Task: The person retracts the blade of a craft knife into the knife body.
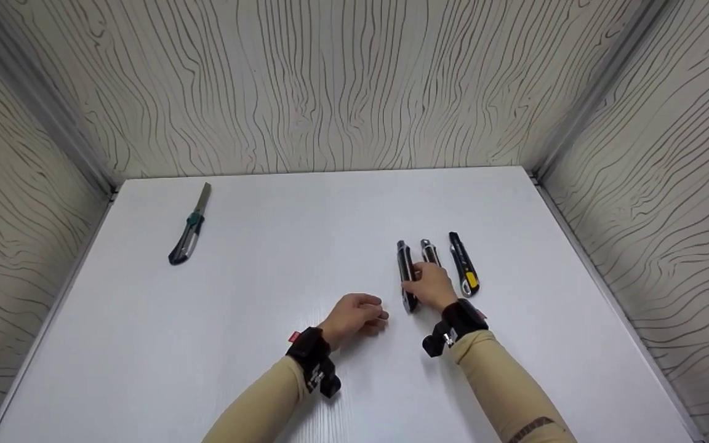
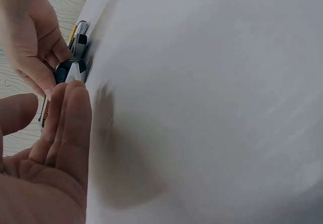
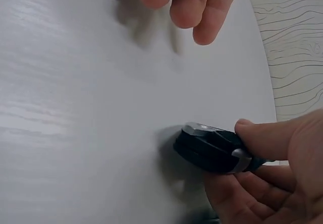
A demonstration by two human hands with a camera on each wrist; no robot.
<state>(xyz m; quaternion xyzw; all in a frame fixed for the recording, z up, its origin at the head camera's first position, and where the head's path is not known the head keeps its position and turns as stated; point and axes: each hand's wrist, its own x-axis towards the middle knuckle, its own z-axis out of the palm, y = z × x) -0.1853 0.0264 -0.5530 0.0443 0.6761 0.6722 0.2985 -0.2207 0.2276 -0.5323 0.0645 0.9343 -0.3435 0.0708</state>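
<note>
My right hand (image 1: 432,285) pinches a dark utility knife (image 1: 407,277) between thumb and fingers. In the right wrist view the rounded end of this knife (image 3: 209,148) points toward my left hand. A second, silver-tipped utility knife (image 1: 430,252) lies just right of the held one, partly hidden behind the right hand. Farther right is a black utility knife (image 1: 464,264) with a yellow slider. My left hand (image 1: 357,317) hovers over the table left of the held knife, fingers loosely bent and nothing in them. Its fingertips (image 2: 76,100) overlap the knife end in the left wrist view.
A green and black utility knife (image 1: 189,227) with its long blade out lies at the far left of the white table (image 1: 293,234). Wood-patterned panels (image 1: 330,86) enclose the table at the back and both sides.
</note>
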